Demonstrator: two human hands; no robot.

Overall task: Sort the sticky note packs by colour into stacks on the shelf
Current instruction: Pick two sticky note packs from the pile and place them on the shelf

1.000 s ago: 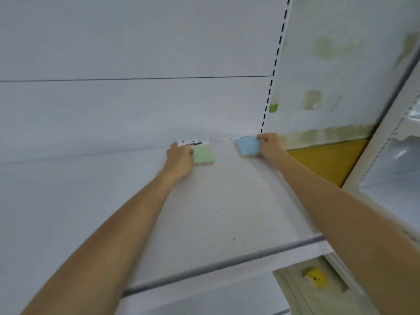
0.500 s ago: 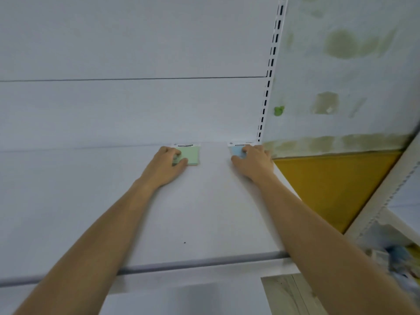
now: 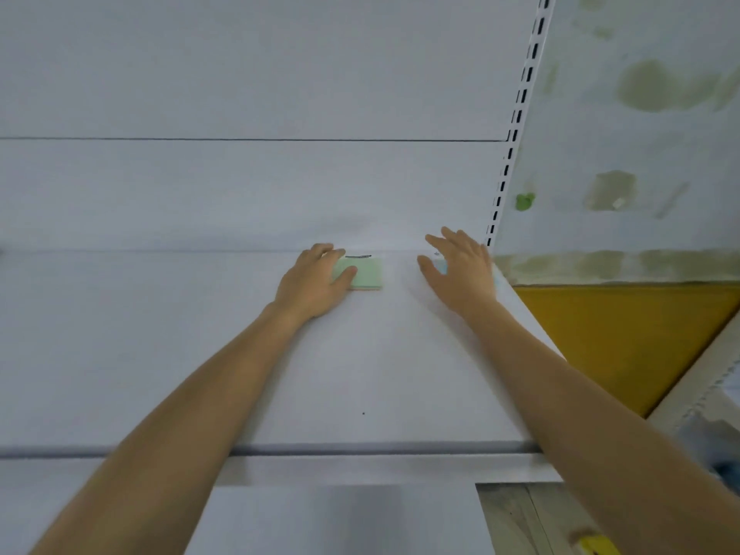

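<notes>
Fingers (image 3: 322, 250) of left hand (image 3: 310, 284): curled at the far left corner of the green pack (image 3: 366, 274), thumb lying on its top; gripping it.
Fingers (image 3: 452, 238) of right hand (image 3: 460, 274): spread and straight over the blue pack (image 3: 441, 268); holding nothing, contact unclear.
Green pack: flat on the shelf (image 3: 360, 374), against the back panel (image 3: 240, 194).
Blue pack: mostly hidden, near the slotted upright (image 3: 516, 114), apart from the green.
Progress (judged): two colour spots started, no stack height visible; other packs not in view, remainder unknown.
</notes>
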